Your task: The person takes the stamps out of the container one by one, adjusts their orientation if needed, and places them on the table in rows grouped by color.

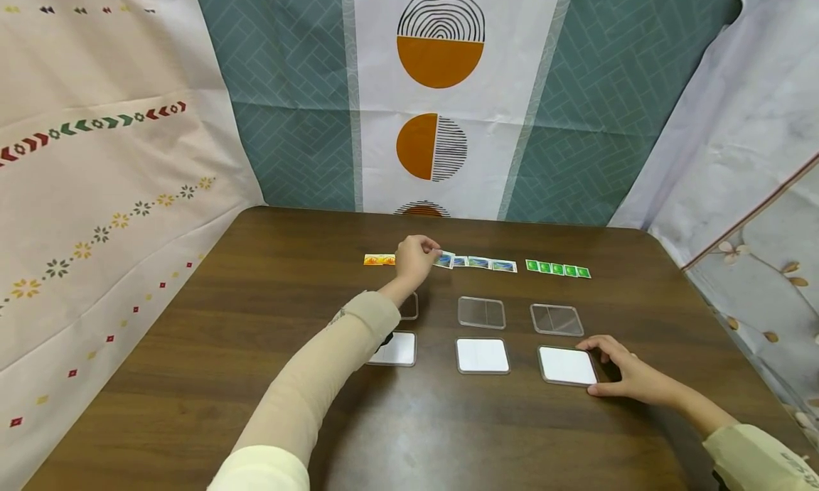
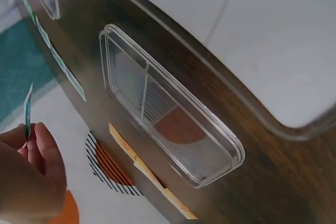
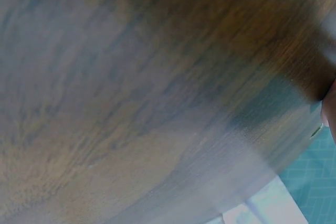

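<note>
My left hand is raised over the row of blue picture cards and pinches one small blue card between thumb and fingertips. Part of the row of orange cards is hidden behind that hand. Below the left forearm lie a clear divided plastic lid and a white-filled flat case, both partly covered in the head view. My right hand spans the right side of another white-filled case, its thumb at the near corner and fingers at the far corner.
A third white case lies in the middle, with a clear lid behind it. Another clear lid is behind the right case. Green cards form a row at the back right. Patterned cloth hangs beyond the wooden table.
</note>
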Available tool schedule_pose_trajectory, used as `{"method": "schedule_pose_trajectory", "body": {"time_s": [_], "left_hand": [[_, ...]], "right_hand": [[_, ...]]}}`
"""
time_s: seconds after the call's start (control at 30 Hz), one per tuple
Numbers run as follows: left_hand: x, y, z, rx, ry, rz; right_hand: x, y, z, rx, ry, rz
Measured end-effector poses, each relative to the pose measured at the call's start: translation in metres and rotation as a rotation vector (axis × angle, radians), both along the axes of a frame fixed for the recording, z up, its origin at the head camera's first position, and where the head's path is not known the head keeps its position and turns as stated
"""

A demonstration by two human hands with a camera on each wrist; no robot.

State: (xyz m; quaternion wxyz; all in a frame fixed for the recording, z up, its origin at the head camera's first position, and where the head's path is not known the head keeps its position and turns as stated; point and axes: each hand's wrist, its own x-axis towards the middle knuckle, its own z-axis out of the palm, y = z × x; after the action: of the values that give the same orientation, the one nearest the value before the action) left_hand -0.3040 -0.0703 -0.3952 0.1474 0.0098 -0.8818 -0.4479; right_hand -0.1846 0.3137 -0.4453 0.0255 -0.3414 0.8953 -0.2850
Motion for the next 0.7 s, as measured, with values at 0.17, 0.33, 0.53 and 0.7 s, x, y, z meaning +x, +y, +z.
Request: {"method": "schedule_pose_trajectory", "body": {"time_s": [0.17, 0.33, 0.53, 0.7], "left_hand": [[-0.008, -0.004, -0.003, 0.040, -0.103, 0.115], [-0.018, 0.003, -0.008, 0.030, -0.164, 0.197], [-0.028, 0.006, -0.007, -0.031, -0.206, 0.267], [-0.034, 0.008, -0.009, -0.062, -0.252, 0.306]], "right_hand": [[0.000, 0.000, 0.000, 0.000, 0.015, 0.008], [0.001, 0.003, 0.001, 0.016, 0.009, 0.002], [-0.001, 0.001, 0.000, 0.013, -0.004, 0.003], [-0.001, 0.000, 0.000, 0.005, 0.014, 0.014]]}}
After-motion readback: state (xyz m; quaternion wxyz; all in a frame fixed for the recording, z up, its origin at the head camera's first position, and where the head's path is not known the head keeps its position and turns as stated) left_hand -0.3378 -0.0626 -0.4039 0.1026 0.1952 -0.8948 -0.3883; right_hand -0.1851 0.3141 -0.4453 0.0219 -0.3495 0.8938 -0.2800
